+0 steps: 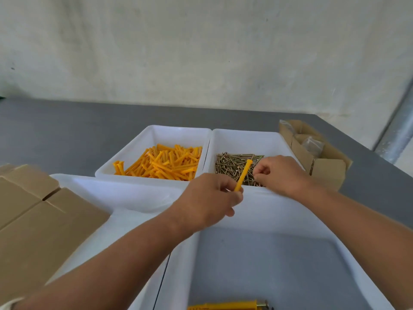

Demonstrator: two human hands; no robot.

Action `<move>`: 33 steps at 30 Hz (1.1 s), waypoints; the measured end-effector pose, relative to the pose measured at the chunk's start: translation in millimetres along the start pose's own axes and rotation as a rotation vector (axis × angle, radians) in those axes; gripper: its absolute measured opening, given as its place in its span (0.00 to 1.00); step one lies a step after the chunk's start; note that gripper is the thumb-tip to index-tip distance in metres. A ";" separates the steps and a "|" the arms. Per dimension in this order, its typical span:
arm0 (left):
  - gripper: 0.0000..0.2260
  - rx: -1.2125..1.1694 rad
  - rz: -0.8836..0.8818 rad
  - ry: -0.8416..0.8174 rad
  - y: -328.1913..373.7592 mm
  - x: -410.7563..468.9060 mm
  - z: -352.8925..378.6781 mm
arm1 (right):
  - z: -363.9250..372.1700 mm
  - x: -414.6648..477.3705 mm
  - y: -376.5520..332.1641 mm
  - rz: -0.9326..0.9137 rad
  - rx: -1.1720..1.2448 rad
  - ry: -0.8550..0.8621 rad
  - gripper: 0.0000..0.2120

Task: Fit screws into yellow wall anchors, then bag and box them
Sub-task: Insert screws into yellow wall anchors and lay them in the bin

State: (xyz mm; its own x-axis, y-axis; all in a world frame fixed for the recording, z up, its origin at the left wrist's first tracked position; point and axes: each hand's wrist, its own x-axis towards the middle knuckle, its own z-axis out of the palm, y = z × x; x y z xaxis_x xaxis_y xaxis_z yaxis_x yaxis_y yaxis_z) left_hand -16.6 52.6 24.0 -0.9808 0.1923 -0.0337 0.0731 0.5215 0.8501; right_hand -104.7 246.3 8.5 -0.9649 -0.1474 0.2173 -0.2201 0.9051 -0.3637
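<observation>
Above the pinch of the left hand [207, 198] at its lower tip, the yellow anchor [244, 173] looks light and stiff, steadier gripped mid-shaft, while the right hand [282, 173] curls into the screws [232, 163], its catch unclear.

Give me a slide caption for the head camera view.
Left hand holds a yellow anchor while right hand reaches among screws in the white tray.

Both bare forearms reach into the middle of the frame, the left from the lower left corner and the right from the lower right edge. The left hand [210, 200], back to the camera, pinches the lower end of a yellow anchor [243, 174] in curled fingers. Just right of it, the right hand [279, 175] is knuckles-up, thumb and forefinger drawn together; whether they grip anything is unclear.
</observation>
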 end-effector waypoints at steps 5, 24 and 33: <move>0.04 0.137 0.051 -0.022 -7.7 -2.4 7.1 | -19.8 -18.0 -3.7 -0.008 0.096 0.157 0.06; 0.08 0.629 0.225 0.082 -13.9 -0.8 19.0 | -40.3 -60.7 -19.8 0.139 0.836 0.478 0.14; 0.08 0.632 0.215 0.077 -13.3 -0.7 18.6 | -42.6 -63.1 -21.1 0.153 0.714 0.468 0.12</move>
State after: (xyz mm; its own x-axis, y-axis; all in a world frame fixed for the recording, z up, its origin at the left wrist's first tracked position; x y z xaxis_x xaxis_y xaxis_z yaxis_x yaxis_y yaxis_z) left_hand -13.5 60.9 2.9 -0.9410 0.2983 0.1598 0.3370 0.8693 0.3615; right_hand -33.0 253.5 41.1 -0.8677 0.2772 0.4126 -0.2809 0.4113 -0.8671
